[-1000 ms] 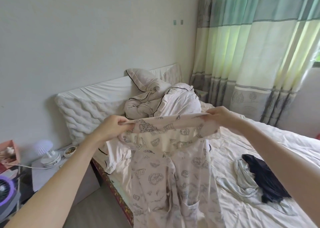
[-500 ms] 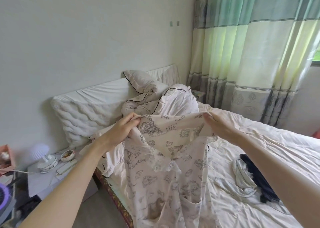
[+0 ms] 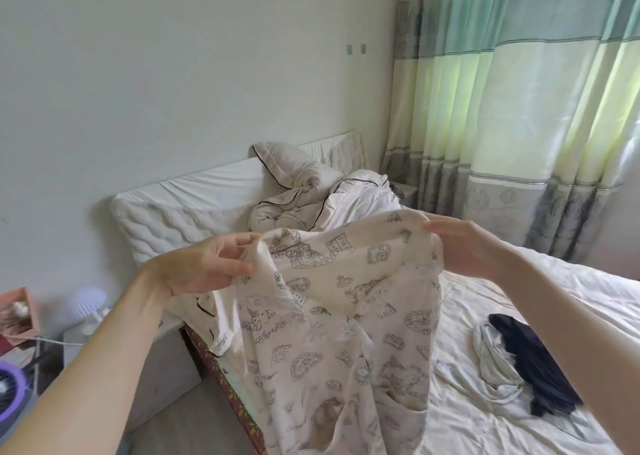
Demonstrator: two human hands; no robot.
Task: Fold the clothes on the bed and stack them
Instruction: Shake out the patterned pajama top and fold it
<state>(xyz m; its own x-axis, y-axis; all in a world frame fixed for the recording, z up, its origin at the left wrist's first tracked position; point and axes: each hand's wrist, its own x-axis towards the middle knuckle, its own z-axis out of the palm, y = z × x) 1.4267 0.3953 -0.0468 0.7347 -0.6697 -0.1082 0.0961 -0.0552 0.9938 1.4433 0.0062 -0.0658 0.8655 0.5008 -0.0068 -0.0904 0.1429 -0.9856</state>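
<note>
Since 0.5 s ago both hands have turned the printed garment (image 3: 346, 316) a little, and its top edge now hangs in a loose curve between them instead of a straight line. The left hand (image 3: 204, 271) pinches the cloth at its 9 o'clock corner with thumb and fingertips. The right hand (image 3: 460, 246) holds the 3 o'clock corner, its fingers lying over the edge; how tight this hold is I cannot tell. The garment hangs in the air over the near edge of the bed (image 3: 519, 302), and its lower part falls down out of view.

At 4 o'clock on the sheet lie a dark garment (image 3: 533, 357) and a pale grey garment (image 3: 491, 361), touching each other and not yet folded. A crumpled duvet (image 3: 318, 198) lies at 12 o'clock.

I think the risk is the slack top edge: if one pinch slips, the thin cloth may drop over the bed side to the floor. Also, with hidden twisted layers, the fold may come out crooked.
</note>
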